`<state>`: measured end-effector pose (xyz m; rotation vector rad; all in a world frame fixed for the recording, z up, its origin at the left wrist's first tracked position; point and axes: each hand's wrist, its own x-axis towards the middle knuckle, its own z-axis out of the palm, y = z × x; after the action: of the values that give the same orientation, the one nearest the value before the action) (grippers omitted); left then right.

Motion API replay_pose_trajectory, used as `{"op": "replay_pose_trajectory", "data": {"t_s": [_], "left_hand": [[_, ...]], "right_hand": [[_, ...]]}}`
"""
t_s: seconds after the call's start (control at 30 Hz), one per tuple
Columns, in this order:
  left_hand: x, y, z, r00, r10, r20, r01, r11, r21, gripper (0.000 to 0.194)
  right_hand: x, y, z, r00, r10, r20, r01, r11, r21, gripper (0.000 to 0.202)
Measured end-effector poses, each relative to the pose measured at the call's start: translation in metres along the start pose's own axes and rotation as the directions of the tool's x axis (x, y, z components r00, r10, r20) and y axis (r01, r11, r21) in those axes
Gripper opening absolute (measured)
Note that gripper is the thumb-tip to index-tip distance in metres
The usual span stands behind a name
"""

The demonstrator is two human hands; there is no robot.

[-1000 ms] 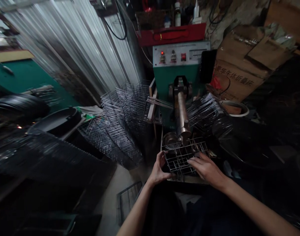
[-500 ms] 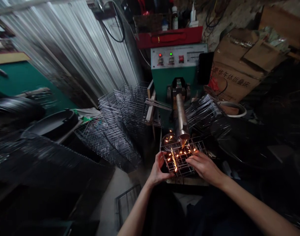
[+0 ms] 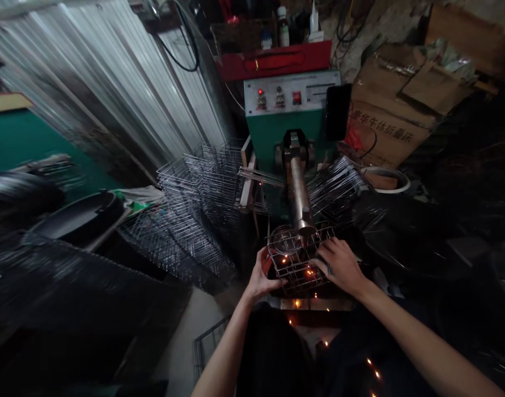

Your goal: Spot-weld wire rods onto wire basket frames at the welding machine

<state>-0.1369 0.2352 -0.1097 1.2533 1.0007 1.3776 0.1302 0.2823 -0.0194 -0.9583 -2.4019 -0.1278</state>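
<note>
A small wire grid basket (image 3: 299, 259) sits under the metal arm (image 3: 299, 193) of a green welding machine (image 3: 291, 118). My left hand (image 3: 261, 273) grips the basket's left side. On its right side rests my right hand (image 3: 338, 266), fingers curled over the wires. A few orange sparks glow inside the basket and fall below it toward my lap.
Stacks of finished wire racks (image 3: 198, 209) lean at the left of the machine, more wire pieces (image 3: 337, 184) at its right. Cardboard boxes (image 3: 395, 110) sit at the back right, a corrugated metal wall (image 3: 124, 94) at the left. Another wire rack (image 3: 213, 344) lies on the floor.
The burst of sparks at the arm's tip has died down to a few falling embers. Both hands and the basket have shifted slightly up and left in the view.
</note>
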Motion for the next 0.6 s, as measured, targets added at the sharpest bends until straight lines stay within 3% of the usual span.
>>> {"op": "replay_pose_trajectory", "data": {"t_s": [0.13,0.3,0.6], "left_hand": [[0.006,0.001,-0.001,0.999,-0.044,0.005,0.045,0.998,-0.040,0.105],[0.018,-0.004,-0.003,0.995,-0.098,0.005,0.098,0.991,-0.088,0.107],[0.041,-0.008,-0.012,0.999,-0.024,0.024,0.024,0.999,-0.034,0.106]], "right_hand": [[0.000,0.003,0.002,1.000,-0.008,0.004,0.008,0.999,-0.046,0.024],[0.011,0.009,0.001,1.000,-0.012,0.020,0.013,0.999,-0.051,0.008],[0.023,0.017,0.005,0.999,-0.023,0.029,0.023,0.999,-0.023,0.008]]}}
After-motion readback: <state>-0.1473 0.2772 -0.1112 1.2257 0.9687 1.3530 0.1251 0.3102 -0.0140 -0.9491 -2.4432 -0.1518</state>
